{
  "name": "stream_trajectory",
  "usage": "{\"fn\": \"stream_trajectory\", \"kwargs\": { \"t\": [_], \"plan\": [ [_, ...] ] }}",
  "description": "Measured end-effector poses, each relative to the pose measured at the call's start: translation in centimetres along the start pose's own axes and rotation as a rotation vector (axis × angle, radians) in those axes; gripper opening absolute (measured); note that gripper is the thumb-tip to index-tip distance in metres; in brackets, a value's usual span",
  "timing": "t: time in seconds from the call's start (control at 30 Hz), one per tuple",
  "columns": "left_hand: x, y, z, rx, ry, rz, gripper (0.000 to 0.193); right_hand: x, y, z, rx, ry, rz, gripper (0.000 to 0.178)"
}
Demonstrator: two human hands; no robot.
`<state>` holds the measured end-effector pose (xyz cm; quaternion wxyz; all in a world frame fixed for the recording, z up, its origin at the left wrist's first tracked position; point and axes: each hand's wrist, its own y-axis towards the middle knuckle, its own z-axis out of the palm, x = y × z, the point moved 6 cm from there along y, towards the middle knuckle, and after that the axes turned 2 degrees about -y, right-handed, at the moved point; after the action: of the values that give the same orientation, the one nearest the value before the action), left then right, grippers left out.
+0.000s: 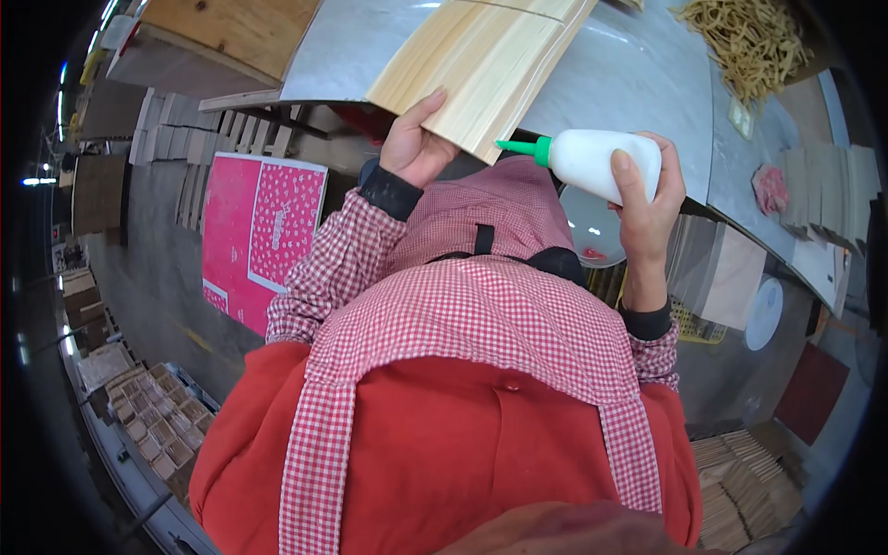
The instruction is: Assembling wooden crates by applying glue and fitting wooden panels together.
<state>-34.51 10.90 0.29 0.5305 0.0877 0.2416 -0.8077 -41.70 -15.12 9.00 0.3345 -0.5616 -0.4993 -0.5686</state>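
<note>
My left hand point(418, 146) grips the near left edge of a pale wooden board point(472, 69), thumb on top and the other fingers underneath. The board is tilted, its near corner sticking out past the table edge. In my right hand point(650, 190) lies a white squeeze bottle point(592, 159) with a green nozzle point(524, 146), fingers wrapped round its base. The nozzle points left, its tip at the board's right edge close to the near corner; I cannot tell if they touch. A thin shiny line runs along that edge, and a dark line crosses the board farther up.
Under the board is a grey-white table point(620, 83). A pile of tan rubber bands point(745, 42) sits at its far right, and a pink cloth point(770, 190) nearer. A wooden box point(227, 37) stands far left. Below are a pink printed sheet point(242, 231) and a white bucket point(592, 222).
</note>
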Motion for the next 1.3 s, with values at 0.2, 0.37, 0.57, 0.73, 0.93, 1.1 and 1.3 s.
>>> {"fn": "stream_trajectory", "kwargs": {
  "t": [0.2,0.37,0.57,0.73,0.93,1.1,1.3],
  "plan": [
    [-1.0,0.4,0.8,0.038,0.0,0.043,0.051,-0.1,0.8,0.1,-0.131,-0.103,-0.185,0.03],
    [-1.6,0.8,0.9,0.043,-0.037,0.08,0.049,1.5,0.1,2.1,-0.022,-0.074,-0.251,0.031],
    [-2.4,1.0,0.7,0.032,-0.028,0.125,0.051,0.5,-0.4,2.7,0.019,-0.015,-0.128,0.03],
    [-4.6,1.2,-1.8,-0.007,-0.038,0.169,0.05,0.0,-0.3,3.9,0.017,0.148,-0.085,0.032],
    [-9.2,-0.6,-8.1,-0.175,0.062,0.241,0.051,0.1,2.6,1.1,-0.293,0.469,0.0,0.04],
    [-15.1,-2.1,-12.2,-0.31,0.211,0.316,0.052,-2.7,5.5,-1.3,-0.428,0.522,0.005,0.045],
    [-20.4,-5.3,-7.3,-0.728,1.475,-0.862,0.039,-6.5,7.6,-4.0,-0.539,0.543,0.047,0.049]
  ]
}}
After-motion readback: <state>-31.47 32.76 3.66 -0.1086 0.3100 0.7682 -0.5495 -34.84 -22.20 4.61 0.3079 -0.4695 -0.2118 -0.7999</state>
